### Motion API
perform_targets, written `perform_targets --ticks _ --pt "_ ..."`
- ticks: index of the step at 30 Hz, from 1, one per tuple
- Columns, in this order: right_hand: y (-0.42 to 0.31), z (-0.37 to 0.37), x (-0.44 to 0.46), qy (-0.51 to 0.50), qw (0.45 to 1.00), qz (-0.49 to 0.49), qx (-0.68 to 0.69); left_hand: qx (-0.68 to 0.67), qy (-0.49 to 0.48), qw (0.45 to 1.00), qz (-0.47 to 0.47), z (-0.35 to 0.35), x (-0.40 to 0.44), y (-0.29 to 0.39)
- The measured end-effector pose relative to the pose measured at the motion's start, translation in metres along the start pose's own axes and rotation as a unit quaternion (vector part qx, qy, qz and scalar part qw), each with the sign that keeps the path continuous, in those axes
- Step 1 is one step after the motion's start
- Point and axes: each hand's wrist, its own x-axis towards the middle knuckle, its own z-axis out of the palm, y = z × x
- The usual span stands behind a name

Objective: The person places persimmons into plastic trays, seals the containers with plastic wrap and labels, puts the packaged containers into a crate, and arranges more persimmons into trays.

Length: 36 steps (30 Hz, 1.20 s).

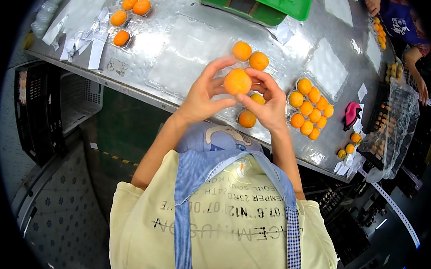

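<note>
Between my two hands, above the metal table (141, 80), is an orange fruit (237, 81). My left hand (206, 94) curves round its left side, the fingertips close to it. On the other side my right hand (267, 98) holds the fruit with thumb and fingers. Two more oranges (258, 61) lie just beyond my hands, in a clear plastic tray. Another orange (247, 118) and one partly hidden by my right hand sit below, near the table edge.
A clear tray of several oranges (314, 108) stands to the right. A green bin (286, 1) is at the top. More oranges (119, 18) and paper strips (96, 43) lie at left. Black crates (39, 111) stand below left. Another person's arm (416, 75) is at far right.
</note>
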Motion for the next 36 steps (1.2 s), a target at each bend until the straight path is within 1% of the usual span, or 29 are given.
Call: perform_targets --ticks 1,4,7,10,13,16,19,22,25,28,29,30,31,32,33,34,36 --pt "0.001 0.002 -0.002 0.013 0.999 -0.038 -0.032 -0.068 0.004 0.998 -0.013 -0.001 -0.001 0.002" --pt "-0.004 0.004 -0.005 0.032 0.982 -0.126 -0.134 -0.087 -0.035 0.995 -0.034 -0.005 -0.003 0.004" --pt "0.004 0.002 -0.010 0.017 0.965 -0.177 -0.192 -0.030 -0.018 0.995 -0.089 -0.001 -0.004 0.003" --pt "-0.001 0.003 -0.011 0.018 0.980 -0.149 -0.134 -0.042 -0.009 0.997 -0.064 0.003 -0.004 0.004" --pt "0.004 -0.007 -0.011 0.033 0.976 -0.162 -0.141 -0.007 0.003 0.999 -0.040 0.004 -0.006 0.003" --pt "0.008 -0.012 -0.012 0.039 0.978 -0.147 -0.140 0.083 0.008 0.996 -0.024 0.005 -0.007 0.000" --pt "0.013 -0.012 -0.012 0.045 0.988 -0.111 -0.101 0.221 0.006 0.974 0.059 0.006 -0.006 -0.007" --pt "0.018 -0.009 -0.013 0.029 0.994 -0.069 -0.075 0.297 0.012 0.948 0.110 0.013 -0.004 -0.004" --pt "0.010 -0.004 -0.016 0.007 0.998 -0.028 -0.060 0.343 0.013 0.930 0.127 0.016 -0.003 0.001" --pt "0.007 0.001 -0.016 -0.006 1.000 0.017 -0.024 0.408 -0.022 0.900 0.149 0.015 -0.003 -0.002" --pt "0.011 0.000 -0.017 -0.002 0.999 0.053 0.012 0.421 -0.013 0.896 0.139 0.016 -0.003 -0.002" --pt "0.022 -0.001 -0.021 0.015 0.997 0.058 0.055 0.424 -0.015 0.894 0.141 0.017 -0.004 -0.004" --pt "0.030 -0.005 -0.022 0.009 0.989 0.063 0.131 0.421 -0.025 0.895 0.147 0.020 -0.003 -0.006" --pt "0.032 -0.008 -0.026 0.021 0.979 0.101 0.174 0.389 -0.016 0.915 0.105 0.023 -0.010 -0.005" --pt "0.034 -0.019 -0.026 0.040 0.964 0.124 0.233 0.375 -0.014 0.924 0.073 0.025 -0.009 -0.006" --pt "0.037 -0.031 -0.029 0.085 0.954 0.136 0.255 0.360 -0.021 0.931 0.050 0.023 -0.011 -0.008" --pt "0.047 -0.071 -0.039 0.229 0.924 0.134 0.275 0.297 -0.014 0.955 0.008 0.020 -0.012 -0.014"
